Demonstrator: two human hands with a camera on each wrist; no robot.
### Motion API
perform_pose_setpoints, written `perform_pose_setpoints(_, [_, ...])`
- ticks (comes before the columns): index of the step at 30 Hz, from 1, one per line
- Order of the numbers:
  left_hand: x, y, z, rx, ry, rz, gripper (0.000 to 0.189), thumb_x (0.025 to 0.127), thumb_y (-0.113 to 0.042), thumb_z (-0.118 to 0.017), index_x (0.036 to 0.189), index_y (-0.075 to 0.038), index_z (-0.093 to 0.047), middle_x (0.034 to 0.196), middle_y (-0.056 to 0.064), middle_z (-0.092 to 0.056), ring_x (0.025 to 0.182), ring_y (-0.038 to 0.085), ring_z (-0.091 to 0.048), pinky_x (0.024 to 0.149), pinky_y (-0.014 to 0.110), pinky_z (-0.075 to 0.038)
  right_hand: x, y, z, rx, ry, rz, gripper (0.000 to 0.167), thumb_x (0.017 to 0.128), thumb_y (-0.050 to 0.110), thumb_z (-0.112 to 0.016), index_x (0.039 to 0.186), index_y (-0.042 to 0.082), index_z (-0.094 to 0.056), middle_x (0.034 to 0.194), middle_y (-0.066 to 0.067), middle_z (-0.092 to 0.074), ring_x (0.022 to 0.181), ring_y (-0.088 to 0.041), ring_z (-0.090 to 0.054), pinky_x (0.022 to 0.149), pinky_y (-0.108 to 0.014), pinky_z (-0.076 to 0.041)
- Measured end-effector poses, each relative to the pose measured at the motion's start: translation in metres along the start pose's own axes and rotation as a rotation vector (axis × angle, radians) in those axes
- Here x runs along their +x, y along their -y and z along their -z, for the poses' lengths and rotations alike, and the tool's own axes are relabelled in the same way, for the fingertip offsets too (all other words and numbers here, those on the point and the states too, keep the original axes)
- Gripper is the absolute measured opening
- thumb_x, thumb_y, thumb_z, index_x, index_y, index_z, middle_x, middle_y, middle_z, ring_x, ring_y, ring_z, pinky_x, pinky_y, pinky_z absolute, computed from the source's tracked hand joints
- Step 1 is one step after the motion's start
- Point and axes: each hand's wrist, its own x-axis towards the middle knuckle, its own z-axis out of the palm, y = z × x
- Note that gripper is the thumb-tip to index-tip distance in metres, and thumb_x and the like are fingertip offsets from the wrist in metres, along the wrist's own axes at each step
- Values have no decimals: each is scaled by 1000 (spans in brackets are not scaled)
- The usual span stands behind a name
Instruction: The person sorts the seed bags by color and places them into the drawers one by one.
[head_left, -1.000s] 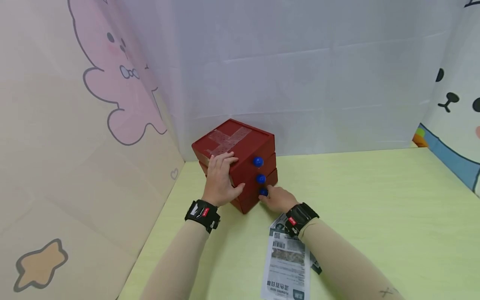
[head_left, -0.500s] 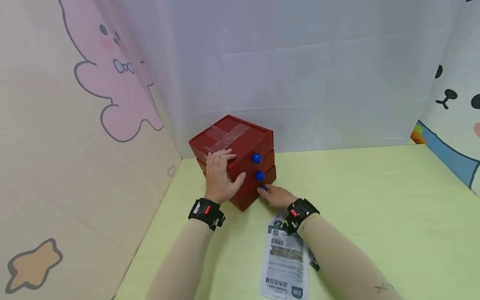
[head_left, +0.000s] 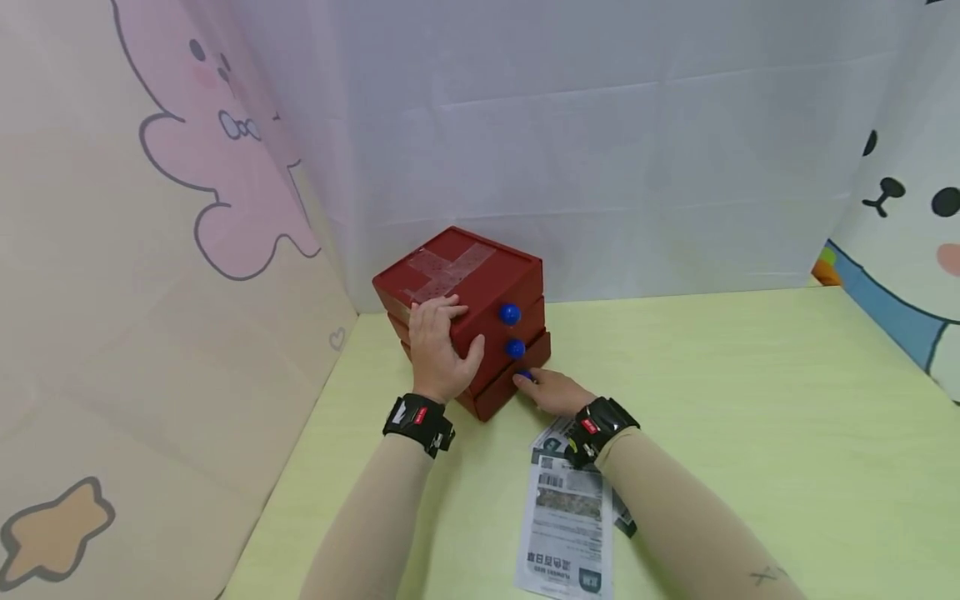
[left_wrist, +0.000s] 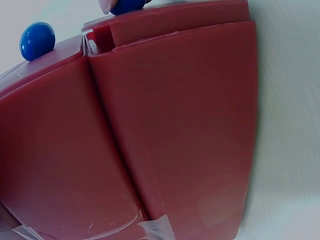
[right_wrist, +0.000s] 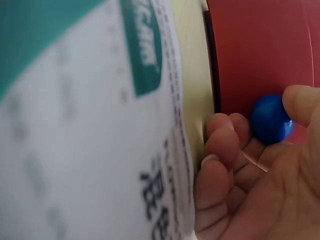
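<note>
Red drawer box point(head_left: 491, 287): stands left of centre on the table point(head_left: 735, 400), near the back wall point(head_left: 585, 150); clear tape point(head_left: 457, 271) crosses its top.
Left hand point(head_left: 438, 350): unclenched, spread over the near corner, fingers on the top edge, thumb toward the front; steady pressure here should stop the box sliding.
Bottom drawer point(head_left: 495, 396): juts slightly from the box front; moving it straight and level seems wisest, since a twist could bind it.
Lowest blue knob point(right_wrist: 271, 119): under the right thumb; force kept in line with the drawer should spare it.
Right hand point(head_left: 555, 392): pinching that knob between thumb and fingers; a light, even hold should do.
Front packet point(head_left: 566, 525): upside down to the wearer, reads 混色百日草 and "FLOWERS SEED", with barcode and QR code; its corner logo is too small to read.
Second packet point(head_left: 625, 518): mostly hidden beneath; its print cannot be made out.
Right wristband point(head_left: 600, 429): black, with a red tag, lettering illegible.
</note>
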Motion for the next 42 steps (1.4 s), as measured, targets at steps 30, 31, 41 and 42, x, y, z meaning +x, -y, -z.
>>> perform_pose_setpoints(30, [-2, 2, -6, -4, -43, 15, 44, 78, -29, -62, 117, -7, -57, 130, 11, -55, 125, 26, -43, 115, 49, -12, -49, -14, 24, -247, -57, -29, 55, 92, 50, -56, 133, 14, -59, 116, -6, -65, 100, -26, -59, 87, -49, -50])
perform_pose_setpoints(31, [-2, 2, -6, -5, -42, 16, 44, 78, -28, -62, 117, -7, -57, 130, 11, -55, 125, 26, -43, 115, 49, -12, -50, -15, 24, -250, -57, -31, 55, 91, 50, -56, 133, 15, -60, 114, -5, -66, 98, -25, -58, 86, -47, -50])
perform_pose_setpoints(41, [-2, 0, -5, -1, -34, 19, 45, 78, -27, -63, 117, -7, -57, 131, 12, -54, 126, 27, -42, 115, 49, -11, -65, -23, 23, -229, -74, -32, 52, 90, 51, -58, 132, 22, -61, 107, 1, -66, 92, -21, -58, 79, -41, -49])
perform_pose_setpoints(42, [-2, 0, -5, 1, -33, 21, 45, 78, -27, -63, 118, -7, -57, 131, 11, -54, 126, 27, -42, 115, 49, -11, -66, -24, 23, -227, -75, -27, 52, 90, 51, -58, 132, 22, -61, 107, 1, -66, 92, -21, -58, 79, -41, -49])
